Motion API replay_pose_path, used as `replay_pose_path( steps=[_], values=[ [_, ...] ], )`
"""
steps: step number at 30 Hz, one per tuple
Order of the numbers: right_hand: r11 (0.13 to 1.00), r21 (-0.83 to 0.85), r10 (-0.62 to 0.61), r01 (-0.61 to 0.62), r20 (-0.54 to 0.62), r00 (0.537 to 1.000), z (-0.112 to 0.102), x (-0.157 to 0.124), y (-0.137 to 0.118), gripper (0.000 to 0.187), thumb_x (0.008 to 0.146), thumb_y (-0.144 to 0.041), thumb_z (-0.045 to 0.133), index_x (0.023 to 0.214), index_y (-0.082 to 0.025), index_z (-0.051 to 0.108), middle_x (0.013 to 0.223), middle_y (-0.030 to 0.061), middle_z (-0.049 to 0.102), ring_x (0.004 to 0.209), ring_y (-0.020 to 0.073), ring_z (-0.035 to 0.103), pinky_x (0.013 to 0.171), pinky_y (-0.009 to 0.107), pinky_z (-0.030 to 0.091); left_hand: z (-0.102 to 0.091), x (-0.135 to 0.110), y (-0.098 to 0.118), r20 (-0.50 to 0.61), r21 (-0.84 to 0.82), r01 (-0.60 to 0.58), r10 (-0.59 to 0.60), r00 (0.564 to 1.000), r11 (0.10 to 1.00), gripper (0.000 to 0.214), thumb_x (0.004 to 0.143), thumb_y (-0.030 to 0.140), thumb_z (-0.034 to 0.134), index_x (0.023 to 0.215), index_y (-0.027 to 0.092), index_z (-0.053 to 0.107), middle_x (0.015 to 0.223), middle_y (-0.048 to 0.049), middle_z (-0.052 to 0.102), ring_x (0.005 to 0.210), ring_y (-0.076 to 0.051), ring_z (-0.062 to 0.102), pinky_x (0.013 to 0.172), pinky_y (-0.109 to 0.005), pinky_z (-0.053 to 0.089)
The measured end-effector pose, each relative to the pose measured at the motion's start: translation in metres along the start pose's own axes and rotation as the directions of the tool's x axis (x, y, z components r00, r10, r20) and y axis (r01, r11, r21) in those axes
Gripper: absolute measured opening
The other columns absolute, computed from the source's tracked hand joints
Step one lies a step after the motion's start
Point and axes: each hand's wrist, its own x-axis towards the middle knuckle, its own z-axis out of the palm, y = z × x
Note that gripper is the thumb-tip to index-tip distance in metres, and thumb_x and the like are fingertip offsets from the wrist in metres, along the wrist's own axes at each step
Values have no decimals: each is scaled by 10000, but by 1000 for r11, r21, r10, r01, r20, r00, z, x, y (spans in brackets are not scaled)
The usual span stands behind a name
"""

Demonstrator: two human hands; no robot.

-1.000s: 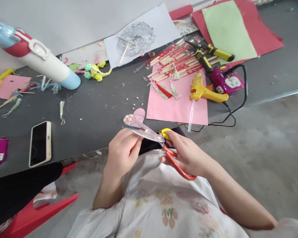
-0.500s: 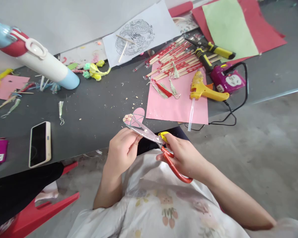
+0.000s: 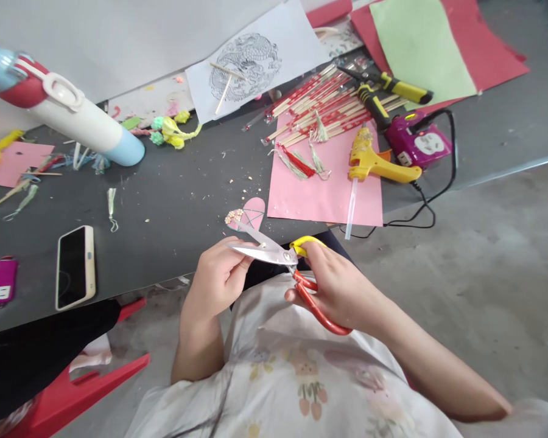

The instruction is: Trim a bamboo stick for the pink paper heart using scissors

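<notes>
My right hand (image 3: 335,283) is wrapped round the handles of a pair of scissors (image 3: 281,255), one handle yellow and the other red. The two blades are parted and point left. Close by the lower blade, my left hand (image 3: 219,274) has thumb and fingers pinched together; what they hold is hidden. A small pale bit shows between the blades. Just beyond the blade tips, a pink heart (image 3: 253,213) lies on the dark table. Dark lines cross it, and small pale pieces cover its left lobe.
A yellow glue gun (image 3: 365,158) rests on pink paper (image 3: 310,198), near wrapped sticks (image 3: 310,100), pliers (image 3: 383,91) and a purple box (image 3: 418,143) with a cable. On the left are a bottle (image 3: 82,118), a phone (image 3: 75,267) and a tassel (image 3: 112,204).
The scissor blades have spread wider, the lower one swinging down toward me. My left hand has shifted slightly left. The heart stays on the table.
</notes>
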Motion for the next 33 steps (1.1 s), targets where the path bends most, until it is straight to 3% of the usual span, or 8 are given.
replay_pose_path(
  steps=[5, 12, 25, 33],
  values=[
    [1000, -3, -5, 5, -6, 1000, -2, -2, 2, 486, 869, -583, 499, 1047, -132, 452, 936, 139, 591, 875, 288, 593, 754, 414, 504, -1, 2, -2, 19, -16, -27, 27, 999, 1000, 202, 895, 120, 475, 831, 183, 656, 650, 12, 556, 644, -116, 517, 621, -229, 417],
    [998, 69, -8, 6, 31, 999, -6, 0, 2, 514, 863, -589, 510, 1081, -126, 457, 986, 158, 601, 934, 304, 588, 788, 436, 500, -3, 5, 1, 55, -63, -13, 17, 998, 998, 287, 906, 141, 462, 633, 179, 541, 620, 12, 527, 628, -112, 504, 600, -229, 410],
    [996, 91, 12, -18, 70, 997, -8, 0, 1, 447, 880, -586, 485, 1010, -159, 466, 892, 108, 642, 783, 250, 607, 661, 361, 488, -3, 2, 1, 69, -8, 38, -38, 997, 999, 210, 917, 141, 473, 806, 179, 647, 813, -20, 673, 752, -121, 608, 671, -226, 464],
    [999, 26, 31, -32, 56, 998, -1, 0, 2, 374, 896, -564, 475, 932, -192, 459, 804, 74, 641, 680, 222, 586, 580, 319, 433, -3, 0, 1, 41, 79, 6, -9, 999, 997, 172, 908, 149, 498, 845, 189, 653, 809, -20, 679, 744, -128, 608, 650, -229, 466]
  ],
)
